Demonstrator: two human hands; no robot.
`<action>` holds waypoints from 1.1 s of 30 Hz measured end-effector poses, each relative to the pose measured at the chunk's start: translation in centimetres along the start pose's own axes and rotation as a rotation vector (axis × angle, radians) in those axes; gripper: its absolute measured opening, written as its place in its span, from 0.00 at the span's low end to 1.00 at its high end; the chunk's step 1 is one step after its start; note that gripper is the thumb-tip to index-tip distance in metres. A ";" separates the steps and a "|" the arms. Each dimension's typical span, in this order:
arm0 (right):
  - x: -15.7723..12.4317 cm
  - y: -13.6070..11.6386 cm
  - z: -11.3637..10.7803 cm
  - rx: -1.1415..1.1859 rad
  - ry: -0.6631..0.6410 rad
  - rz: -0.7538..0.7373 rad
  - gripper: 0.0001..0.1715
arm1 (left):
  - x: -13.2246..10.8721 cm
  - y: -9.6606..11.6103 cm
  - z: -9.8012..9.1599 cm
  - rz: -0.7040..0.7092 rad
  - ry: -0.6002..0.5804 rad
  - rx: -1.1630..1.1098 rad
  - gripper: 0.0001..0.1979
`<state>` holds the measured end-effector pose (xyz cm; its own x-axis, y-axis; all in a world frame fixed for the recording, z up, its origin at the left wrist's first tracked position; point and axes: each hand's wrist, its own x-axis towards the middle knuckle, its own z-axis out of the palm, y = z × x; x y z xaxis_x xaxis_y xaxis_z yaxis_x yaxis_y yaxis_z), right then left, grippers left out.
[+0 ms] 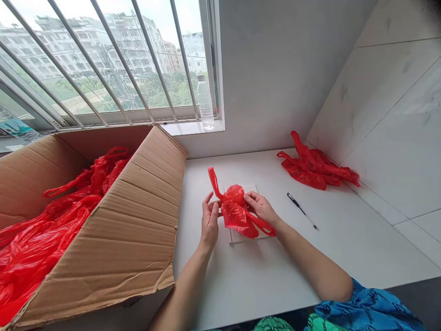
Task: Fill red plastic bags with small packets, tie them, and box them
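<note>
The bag [237,214] lies at the middle of the table [344,243], its long axis far-left to near-right, pinched between the left hand [209,224] and the right hand [262,208], both equally near.

Counter [275,271], left end: open cardboard box [138,230], with a heap of bags [51,230] inside it.
Centre: sheet of paper [237,236] lying flat. On it is one bunched bag [237,211], gripped by the person's left hand [209,223] at its left side and right hand [262,208] at its right.
Right of the paper, apart from it: pen [301,210].
Far right, by the wall: pile of bags [315,168].
Behind, on the window sill [186,128]: bottle [206,103], upright.
</note>
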<state>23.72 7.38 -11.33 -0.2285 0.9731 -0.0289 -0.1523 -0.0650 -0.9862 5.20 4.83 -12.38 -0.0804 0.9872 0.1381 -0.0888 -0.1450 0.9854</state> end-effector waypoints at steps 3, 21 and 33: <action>0.0 0.0 0.1 0.143 0.023 0.054 0.25 | 0.0 -0.8 0.0 -0.132 -0.087 0.025 0.33; -1.0 -2.3 -3.3 -0.776 0.150 -0.037 0.23 | -0.4 0.0 -0.4 0.022 -0.252 0.395 0.22; 0.1 -0.8 -4.2 -0.516 0.177 -0.021 0.13 | -0.8 1.1 -0.5 -0.012 -0.310 0.750 0.15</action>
<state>27.86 8.41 -11.27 -0.0580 0.9983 0.0086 0.3463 0.0282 -0.9377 4.71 3.90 -11.46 0.2049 0.9780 0.0401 0.6098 -0.1596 0.7763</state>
